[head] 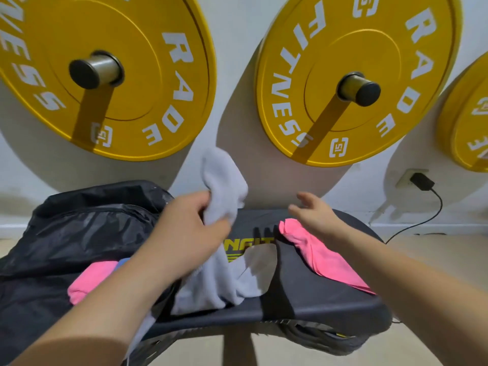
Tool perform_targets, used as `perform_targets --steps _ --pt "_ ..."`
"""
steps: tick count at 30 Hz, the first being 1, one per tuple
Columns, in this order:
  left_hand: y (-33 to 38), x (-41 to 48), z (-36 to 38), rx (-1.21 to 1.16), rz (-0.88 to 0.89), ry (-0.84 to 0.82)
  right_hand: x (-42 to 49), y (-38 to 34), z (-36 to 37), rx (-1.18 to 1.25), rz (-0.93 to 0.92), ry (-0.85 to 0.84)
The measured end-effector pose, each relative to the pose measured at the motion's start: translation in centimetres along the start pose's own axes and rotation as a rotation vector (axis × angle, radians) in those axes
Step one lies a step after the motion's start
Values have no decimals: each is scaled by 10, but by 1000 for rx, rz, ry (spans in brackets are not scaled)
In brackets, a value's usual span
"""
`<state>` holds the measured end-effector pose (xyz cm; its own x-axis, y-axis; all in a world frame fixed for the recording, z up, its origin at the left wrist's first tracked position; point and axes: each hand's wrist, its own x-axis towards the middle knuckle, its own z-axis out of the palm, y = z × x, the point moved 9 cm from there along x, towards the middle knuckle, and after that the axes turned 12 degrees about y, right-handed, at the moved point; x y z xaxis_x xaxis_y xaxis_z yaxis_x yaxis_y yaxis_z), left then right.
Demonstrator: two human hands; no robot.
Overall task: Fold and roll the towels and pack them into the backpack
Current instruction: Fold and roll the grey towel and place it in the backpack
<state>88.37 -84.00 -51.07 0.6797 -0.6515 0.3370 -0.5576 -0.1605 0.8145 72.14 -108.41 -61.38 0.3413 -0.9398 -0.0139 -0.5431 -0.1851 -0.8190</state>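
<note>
The left hand (190,223) gripped a white towel (221,233), its upper end bunched above the fist and the rest trailing onto the dark bench (330,299). The right hand (314,215) hovered with relaxed fingers above a pink towel (324,254) lying on the bench. A rolled pink towel (89,281) sat in the black backpack (79,233). Yellow weight plates (351,75) hung on the wall.

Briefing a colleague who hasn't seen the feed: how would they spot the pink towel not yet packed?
Find the black bench below the yellow weight plates. On its right half, beneath the right hand, lies the loose pink towel. Unlike the rolled pink towel in the backpack at left, it lies unrolled on the pad.
</note>
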Motion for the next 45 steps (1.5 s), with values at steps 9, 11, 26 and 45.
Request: perform_targets --steps 9,11,26,45 --pt "25 -32 5 -131 39 -176 -145 -149 -13 85 -303 -348" --pt "24 -34 5 -192 2 -150 -162 -149 -15 -42 -384 -346" --pt "-26 -43 59 -51 -32 -352 -138 -96 -8 295 -341 -257" --pt "-35 -8 10 121 -18 -153 -77 -16 -72 176 -99 232"
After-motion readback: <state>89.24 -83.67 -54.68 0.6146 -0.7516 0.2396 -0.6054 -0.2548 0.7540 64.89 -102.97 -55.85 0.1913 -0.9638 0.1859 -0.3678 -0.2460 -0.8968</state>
